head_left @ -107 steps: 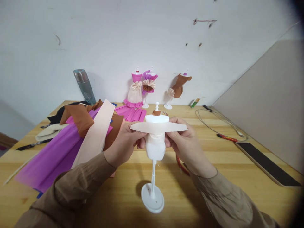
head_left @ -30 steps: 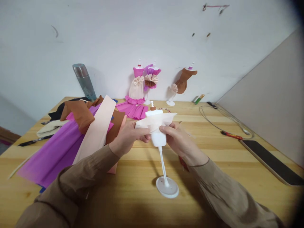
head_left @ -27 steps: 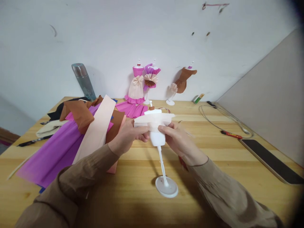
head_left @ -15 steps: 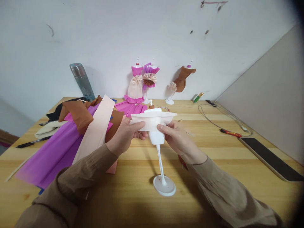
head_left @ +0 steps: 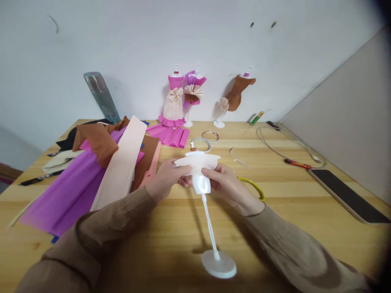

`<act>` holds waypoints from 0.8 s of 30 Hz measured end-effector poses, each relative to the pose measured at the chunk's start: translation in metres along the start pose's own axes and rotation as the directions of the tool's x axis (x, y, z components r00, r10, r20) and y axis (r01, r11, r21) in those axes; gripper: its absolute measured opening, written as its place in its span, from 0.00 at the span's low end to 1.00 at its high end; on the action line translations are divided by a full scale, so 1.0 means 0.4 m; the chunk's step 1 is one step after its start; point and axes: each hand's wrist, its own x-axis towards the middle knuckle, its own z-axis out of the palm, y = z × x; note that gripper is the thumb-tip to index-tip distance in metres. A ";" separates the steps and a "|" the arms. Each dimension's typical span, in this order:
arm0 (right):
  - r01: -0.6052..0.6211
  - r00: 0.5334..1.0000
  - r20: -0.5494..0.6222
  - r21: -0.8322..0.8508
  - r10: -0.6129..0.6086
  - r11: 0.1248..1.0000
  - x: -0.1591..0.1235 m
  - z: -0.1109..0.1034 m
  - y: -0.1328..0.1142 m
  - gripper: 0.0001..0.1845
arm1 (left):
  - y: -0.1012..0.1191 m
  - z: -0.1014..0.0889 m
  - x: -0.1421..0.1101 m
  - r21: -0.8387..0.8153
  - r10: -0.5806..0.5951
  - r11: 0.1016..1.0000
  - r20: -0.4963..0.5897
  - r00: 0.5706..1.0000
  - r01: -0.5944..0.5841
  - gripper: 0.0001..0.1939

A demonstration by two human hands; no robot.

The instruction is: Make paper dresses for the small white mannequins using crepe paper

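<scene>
A small white mannequin [head_left: 201, 185] on a thin stand leans in front of me, its round base [head_left: 219, 263] apart from its shadow and seemingly off the table. Across its chest lies a pale crepe paper strip [head_left: 198, 162]. My left hand [head_left: 168, 177] pinches the strip's left side, thumb in front and fingers behind. On the other side, my right hand [head_left: 227, 183] presses its thumb on the strip near the middle, with the fingers curled behind the mannequin. A brown band circles the mannequin's neck.
Crepe paper sheets [head_left: 65, 191] in purple, cream and brown pile up at the left. A grey bottle [head_left: 102, 97] and several dressed mannequins [head_left: 175, 97] stand by the wall. Wire coils [head_left: 201, 144], a yellow-handled tool [head_left: 255, 187], a cable [head_left: 269, 148] and a phone [head_left: 348, 195] lie rightward.
The mannequin has tilted, its base coming nearer to me and its top lowering. Both hands moved down with it, and the paper strip's ends now fold back closer around the chest.
</scene>
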 end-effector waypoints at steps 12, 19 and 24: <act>0.002 0.991 -0.124 -0.378 -0.053 0.926 -0.009 -0.066 0.042 0.20 | -0.088 -0.011 0.008 -0.043 -0.208 0.978 -0.073 0.975 0.205 0.08; -0.026 0.987 -0.157 -0.290 -0.021 0.957 -0.006 -0.086 0.032 0.18 | -0.079 -0.015 0.009 -0.039 -0.205 0.979 -0.125 0.971 0.201 0.04; -0.031 0.988 -0.156 -0.274 -0.013 0.961 -0.013 -0.103 0.020 0.18 | -0.080 -0.012 0.009 -0.002 -0.195 0.980 -0.128 0.972 0.197 0.07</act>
